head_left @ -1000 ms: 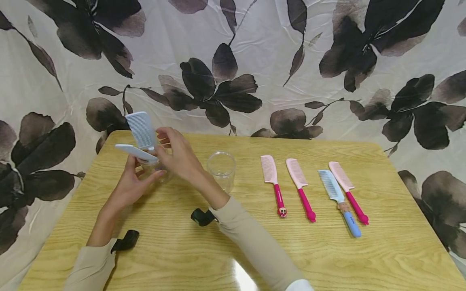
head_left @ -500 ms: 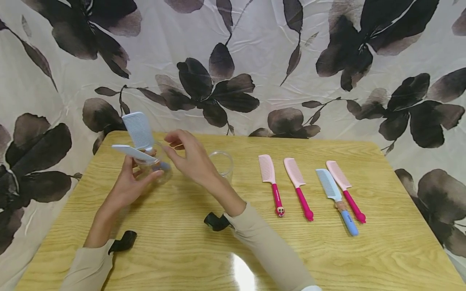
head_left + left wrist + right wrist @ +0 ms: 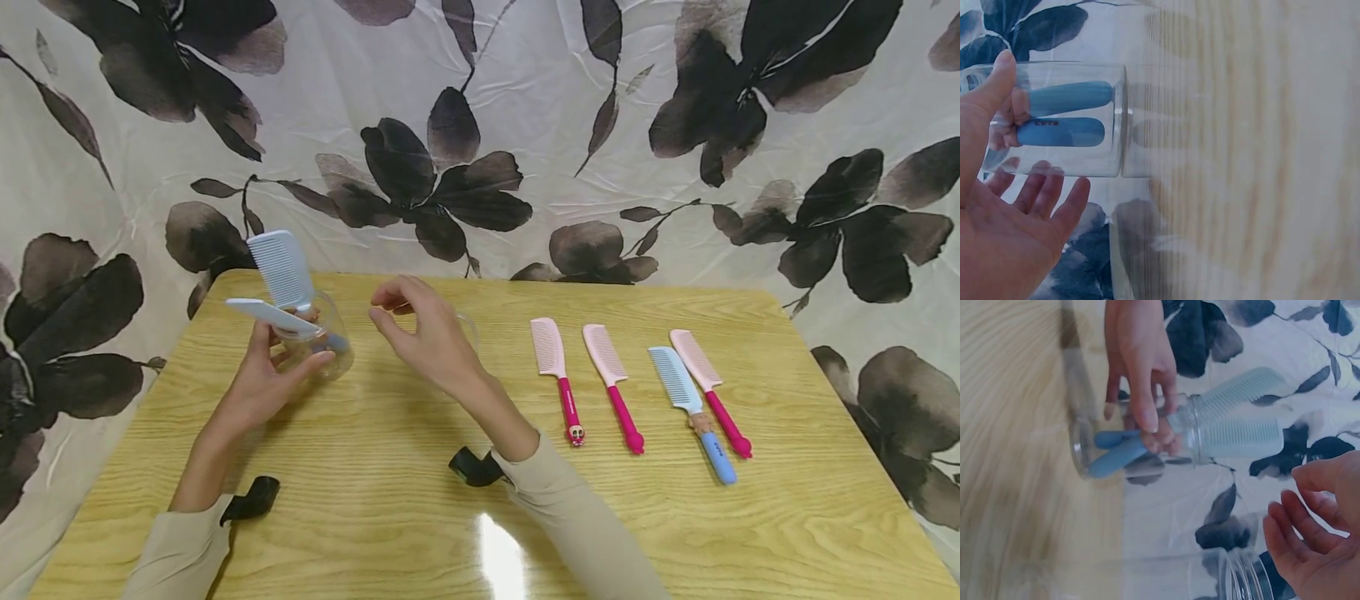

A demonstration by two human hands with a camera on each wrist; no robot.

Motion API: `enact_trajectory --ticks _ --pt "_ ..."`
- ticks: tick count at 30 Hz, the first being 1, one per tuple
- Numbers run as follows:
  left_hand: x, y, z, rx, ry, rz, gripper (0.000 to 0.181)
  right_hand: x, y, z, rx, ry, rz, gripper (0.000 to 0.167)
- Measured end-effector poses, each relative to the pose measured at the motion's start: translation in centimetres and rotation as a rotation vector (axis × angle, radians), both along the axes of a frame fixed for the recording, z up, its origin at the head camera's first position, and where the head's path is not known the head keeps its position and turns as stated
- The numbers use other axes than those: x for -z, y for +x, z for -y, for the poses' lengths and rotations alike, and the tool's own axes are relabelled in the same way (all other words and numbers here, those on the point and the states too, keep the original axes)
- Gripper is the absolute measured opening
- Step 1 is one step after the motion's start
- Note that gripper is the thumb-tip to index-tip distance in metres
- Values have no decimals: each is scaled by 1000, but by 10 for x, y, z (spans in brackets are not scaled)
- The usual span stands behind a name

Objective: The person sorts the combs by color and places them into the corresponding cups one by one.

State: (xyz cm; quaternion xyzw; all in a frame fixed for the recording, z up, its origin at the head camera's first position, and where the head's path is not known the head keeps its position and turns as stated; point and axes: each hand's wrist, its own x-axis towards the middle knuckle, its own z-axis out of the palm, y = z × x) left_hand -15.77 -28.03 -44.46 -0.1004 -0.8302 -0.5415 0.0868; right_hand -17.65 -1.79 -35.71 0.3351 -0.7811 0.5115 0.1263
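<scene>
At the left end of the table (image 3: 360, 508), the head view shows the left hand (image 3: 266, 387) wrapped round a clear jar (image 3: 334, 325), thumb on the near side. One blue comb (image 3: 283, 268) rises from the jar nearly upright, with a slight lean to the left; another blue comb (image 3: 273, 315) tips low over the mouth, also to the left. Apart from the jar, to its right, hangs the right hand (image 3: 431, 333), fingers loosely bent, thumb near the fingertips, holding nothing. Mostly hidden behind it is a second jar (image 3: 472, 327). Farther right lie a pink comb (image 3: 561, 379), a second pink comb (image 3: 615, 387), then a third blue comb (image 3: 693, 412) just beside a third pink comb (image 3: 711, 392). Behind the table hangs a flowered cloth (image 3: 570, 125). The left wrist view shows both blue handles (image 3: 1063, 131) inside the gripped jar, lettering (image 3: 1046, 123) on one, with the thumb on one side of the glass and fingers on the other. In the right wrist view the handles cross, both comb heads stick out of the mouth, and the right hand's bent fingers touch neither jar.
</scene>
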Motion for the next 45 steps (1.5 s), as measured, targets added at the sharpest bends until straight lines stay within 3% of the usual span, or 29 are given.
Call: enact_trajectory --ticks 9,21,35,45 --pt "-3 2 -1 -10 -8 13 78 6 8 -22 49 -20 26 11" --pt "1 0 0 5 -11 -10 80 18 14 -51 108 -74 -30 10" --pt "-1 0 -1 -9 -25 -5 78 31 18 -82 141 -163 -10 11" --pt "0 0 -1 -6 -29 2 78 41 23 -105 171 -188 120 13"
